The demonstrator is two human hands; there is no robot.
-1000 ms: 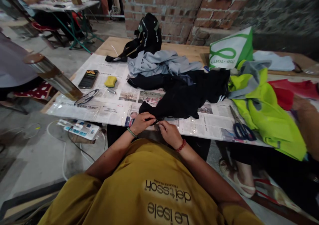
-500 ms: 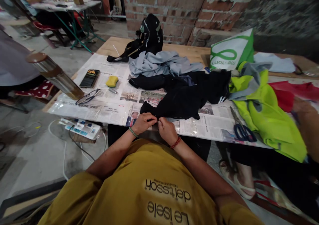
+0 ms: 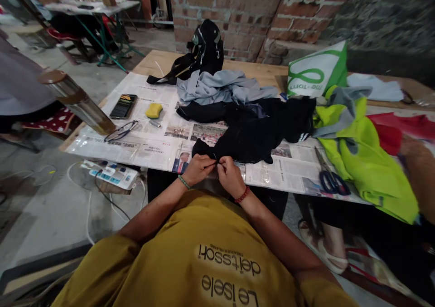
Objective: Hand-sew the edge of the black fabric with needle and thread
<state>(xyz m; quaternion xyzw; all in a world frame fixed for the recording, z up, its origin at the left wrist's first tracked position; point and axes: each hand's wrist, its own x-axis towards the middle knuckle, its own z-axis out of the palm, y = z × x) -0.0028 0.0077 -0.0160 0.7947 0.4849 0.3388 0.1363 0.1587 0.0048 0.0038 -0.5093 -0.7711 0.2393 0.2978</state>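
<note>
Black cloth, a dark garment, lies heaped on the newspaper-covered table and runs from the far right toward the person's near edge, its long axis slanting down to a narrow corner at the hands. In the head view, the left hand and the right hand meet at that corner, knuckles almost touching, both equally near to it. The fingers of each hand are pinched together on the edge of the garment; whether a needle or thread sits between them is too small to tell. The bulk of the garment lies away from the fingers, up and to the right, so the held corner is the nearest part of it to the body.

Round about, well to the right of the hands, blue-handled scissors rest on the newspaper, beside a bright yellow-green vest. A grey garment and a black bag lie beyond the dark one. To the left, well apart, are spectacles, a yellow sponge, a dark phone case and a metal flask at the table's corner. Nothing stands between the hands and the cloth.
</note>
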